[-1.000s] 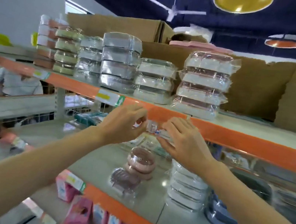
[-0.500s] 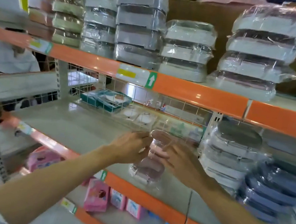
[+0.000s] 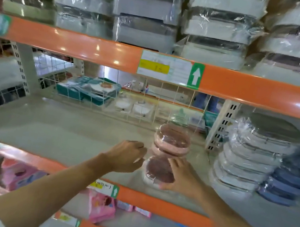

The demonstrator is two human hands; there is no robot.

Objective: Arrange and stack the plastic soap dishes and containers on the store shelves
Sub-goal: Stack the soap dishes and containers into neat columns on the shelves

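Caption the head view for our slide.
Both hands close on a round brown-lidded soap dish before a pink stack.

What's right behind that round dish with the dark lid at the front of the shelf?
Behind the round dark-lidded plastic dish stands a stack of round pink wrapped dishes, then a white wire grid. The stack's base is hidden by the front dish.

Round dish (image 3: 159,170): clear wrap, dark brownish lid, pale base; lies flat near front edge of middle shelf (image 3: 63,135).
Pink stack (image 3: 172,142): round pink dishes in clear wrap, just behind round dish, upright, touching or nearly touching it; count unclear.
Grey stack (image 3: 252,155): wrapped oval containers, grey lids, right of pink stack, leaning slightly.
Blue stack (image 3: 295,179): wrapped blue containers, far right, beside grey stack.
Top shelf (image 3: 77,47): row of wrapped rectangular container stacks (image 3: 147,13), grey, white and green.
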